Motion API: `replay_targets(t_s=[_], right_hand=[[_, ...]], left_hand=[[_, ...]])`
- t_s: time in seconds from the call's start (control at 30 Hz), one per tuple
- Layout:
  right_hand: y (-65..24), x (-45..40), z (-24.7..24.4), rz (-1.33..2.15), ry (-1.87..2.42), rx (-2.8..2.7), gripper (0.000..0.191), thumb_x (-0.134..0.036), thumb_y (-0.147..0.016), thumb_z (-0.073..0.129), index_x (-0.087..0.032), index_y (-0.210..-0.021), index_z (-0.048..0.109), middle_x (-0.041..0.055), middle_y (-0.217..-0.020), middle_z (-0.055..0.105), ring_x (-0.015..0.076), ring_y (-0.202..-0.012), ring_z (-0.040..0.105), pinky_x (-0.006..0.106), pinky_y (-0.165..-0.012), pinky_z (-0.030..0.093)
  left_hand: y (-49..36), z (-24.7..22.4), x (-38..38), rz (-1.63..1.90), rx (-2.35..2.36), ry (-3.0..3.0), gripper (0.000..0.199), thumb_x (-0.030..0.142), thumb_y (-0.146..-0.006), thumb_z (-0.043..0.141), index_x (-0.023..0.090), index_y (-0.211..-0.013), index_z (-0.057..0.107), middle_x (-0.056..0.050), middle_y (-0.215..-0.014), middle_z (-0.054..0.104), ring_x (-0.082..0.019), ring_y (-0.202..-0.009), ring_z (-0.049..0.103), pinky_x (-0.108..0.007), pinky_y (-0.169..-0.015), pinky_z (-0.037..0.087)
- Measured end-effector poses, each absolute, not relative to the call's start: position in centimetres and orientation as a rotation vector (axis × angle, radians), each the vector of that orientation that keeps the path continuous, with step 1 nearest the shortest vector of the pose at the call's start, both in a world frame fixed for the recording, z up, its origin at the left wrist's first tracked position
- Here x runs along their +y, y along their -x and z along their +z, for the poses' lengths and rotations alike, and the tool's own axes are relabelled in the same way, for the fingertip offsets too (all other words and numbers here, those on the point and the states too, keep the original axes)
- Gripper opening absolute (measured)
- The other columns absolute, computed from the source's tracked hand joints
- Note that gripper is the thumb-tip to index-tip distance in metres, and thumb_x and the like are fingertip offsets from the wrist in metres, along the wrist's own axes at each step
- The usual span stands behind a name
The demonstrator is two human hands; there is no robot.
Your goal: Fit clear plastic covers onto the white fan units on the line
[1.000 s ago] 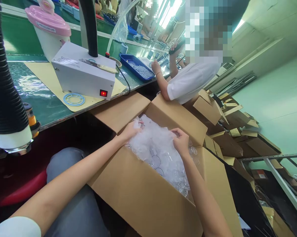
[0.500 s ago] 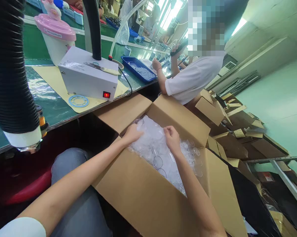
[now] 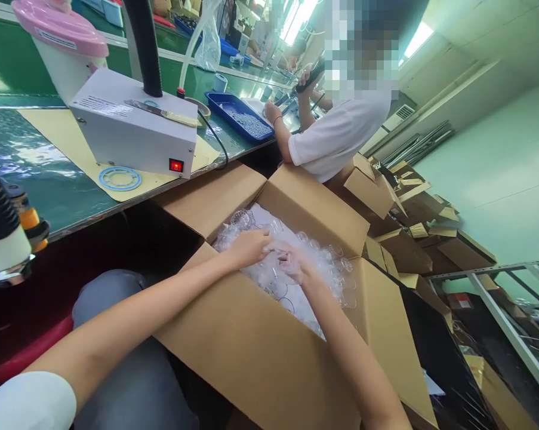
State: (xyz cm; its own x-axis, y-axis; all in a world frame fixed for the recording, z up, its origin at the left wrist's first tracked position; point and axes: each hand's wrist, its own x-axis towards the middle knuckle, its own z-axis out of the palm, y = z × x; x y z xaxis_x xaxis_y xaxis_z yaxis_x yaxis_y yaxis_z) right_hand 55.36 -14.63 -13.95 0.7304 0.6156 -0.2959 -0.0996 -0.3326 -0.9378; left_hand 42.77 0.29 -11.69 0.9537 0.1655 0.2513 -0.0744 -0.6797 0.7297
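An open cardboard box [image 3: 260,352] holds many clear plastic round pieces [image 3: 336,269] and a white sheet or bag [image 3: 262,216]. Over the box's middle, my left hand [image 3: 250,248] has its fingers closed on thin, clear plastic film. Close on its right, my right hand [image 3: 292,263] is closed with the same translucent film [image 3: 276,246] around its fingers. The fingertips of both hands nearly meet. Clear pieces lie beneath and around them.
A green workbench [image 3: 67,197] bears a white machine [image 3: 130,128], a blue ring [image 3: 120,178] and a blue tray [image 3: 240,116]. A person in a white shirt [image 3: 341,140] sits beyond the box. More cardboard boxes [image 3: 372,191] stand to the right.
My hands have come together from opposite sides of the white sheet, drawing the film inward. More clear pieces show at the box's left corner. The view has shifted to the right.
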Motion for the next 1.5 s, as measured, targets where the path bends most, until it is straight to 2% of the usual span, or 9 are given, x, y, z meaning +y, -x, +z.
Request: replay_targets(t_s=[0.2,0.33,0.43,0.67,0.77,0.97,1.17,1.37,1.5], right_hand=[[-60.8,-17.8,-12.9,0.441,2.453,-0.408,0.031,-0.032,-0.093,0.058,-0.018,-0.121,0.057,0.0092,-0.128,0.056,0.0239,-0.111,0.058,0.046,-0.092,0.05],[-65.2,-19.2,-13.2,0.335,2.8,-0.399,0.037,-0.031,-0.092,0.06,-0.019,-0.126,0.054,0.01,-0.135,0.052,0.0264,-0.117,0.055,0.05,-0.096,0.047],[-67.7,-19.1,-14.2,0.372,2.964,-0.404,0.037,-0.032,-0.092,0.059,-0.018,-0.126,0.054,0.0099,-0.131,0.054,0.0253,-0.113,0.057,0.049,-0.093,0.05],[-70.4,-17.8,-15.4,0.389,3.141,-0.374,0.033,-0.034,-0.093,0.058,-0.017,-0.121,0.057,0.0091,-0.124,0.059,0.0228,-0.106,0.061,0.045,-0.089,0.053],[-69.8,-17.7,-16.2,0.294,3.17,-0.315,0.035,-0.033,-0.092,0.059,-0.017,-0.123,0.056,0.0097,-0.127,0.057,0.024,-0.109,0.059,0.047,-0.091,0.051],[-68.6,-18.0,-16.4,0.183,3.022,-0.364,0.029,-0.032,-0.093,0.058,-0.018,-0.119,0.059,0.0089,-0.125,0.059,0.0224,-0.107,0.06,0.045,-0.091,0.052],[-67.3,-19.2,-12.5,0.14,2.638,-0.537,0.025,-0.035,-0.093,0.057,-0.015,-0.108,0.062,0.0063,-0.11,0.064,0.0195,-0.096,0.062,0.04,-0.085,0.053],[-61.6,-20.9,-7.1,0.218,2.104,-0.731,0.036,-0.055,-0.081,0.061,-0.02,-0.074,0.055,-0.0019,-0.07,0.057,0.0151,-0.069,0.054,0.03,-0.07,0.047],[-54.9,-19.1,-6.4,0.281,1.803,-0.74,0.04,-0.065,-0.079,0.053,-0.026,-0.085,0.053,0.0002,-0.082,0.061,0.0173,-0.074,0.056,0.03,-0.069,0.047]], left_hand=[[-43.9,-12.3,1.4,0.498,0.232,-2.131,0.025,0.028,-0.087,0.044,0.014,-0.076,0.061,-0.005,-0.078,0.064,-0.02,-0.078,0.06,-0.031,-0.073,0.047],[-43.3,-12.1,1.5,0.516,0.179,-2.076,0.012,0.019,-0.075,0.055,0.014,-0.084,0.061,-0.004,-0.091,0.065,-0.019,-0.086,0.061,-0.029,-0.08,0.048],[-42.8,-11.7,1.3,0.483,0.105,-2.1,0.025,0.008,-0.068,0.05,0.016,-0.088,0.062,-0.005,-0.104,0.065,-0.019,-0.098,0.06,-0.029,-0.09,0.046],[-42.5,-12.1,0.6,-0.003,-0.038,-2.318,0.049,0.013,-0.067,0.056,0.013,-0.116,0.057,-0.011,-0.108,0.068,-0.023,-0.093,0.064,-0.029,-0.078,0.049],[-43.0,-12.5,0.3,-0.314,-0.045,-2.394,0.046,0.023,-0.067,0.063,0.011,-0.111,0.065,-0.015,-0.104,0.071,-0.028,-0.091,0.066,-0.031,-0.073,0.05],[-44.4,-13.1,-0.6,-0.683,0.012,-2.427,0.044,0.044,-0.055,0.081,0.011,-0.082,0.074,-0.019,-0.09,0.074,-0.034,-0.087,0.068,-0.04,-0.076,0.053],[-44.0,-13.4,-1.9,-0.501,0.121,-2.378,0.021,0.034,-0.086,0.064,0.013,-0.089,0.067,-0.006,-0.094,0.07,-0.018,-0.093,0.065,-0.04,-0.087,0.051],[-44.2,-11.4,-0.1,-0.109,0.241,-2.087,0.024,0.031,-0.087,0.06,0.012,-0.072,0.06,0.001,-0.067,0.06,-0.012,-0.062,0.058,-0.027,-0.062,0.049],[-45.5,-8.4,0.0,0.19,0.289,-1.772,0.026,0.029,-0.086,0.051,0.014,-0.066,0.058,0.0,-0.057,0.055,-0.013,-0.055,0.054,-0.026,-0.052,0.042]])
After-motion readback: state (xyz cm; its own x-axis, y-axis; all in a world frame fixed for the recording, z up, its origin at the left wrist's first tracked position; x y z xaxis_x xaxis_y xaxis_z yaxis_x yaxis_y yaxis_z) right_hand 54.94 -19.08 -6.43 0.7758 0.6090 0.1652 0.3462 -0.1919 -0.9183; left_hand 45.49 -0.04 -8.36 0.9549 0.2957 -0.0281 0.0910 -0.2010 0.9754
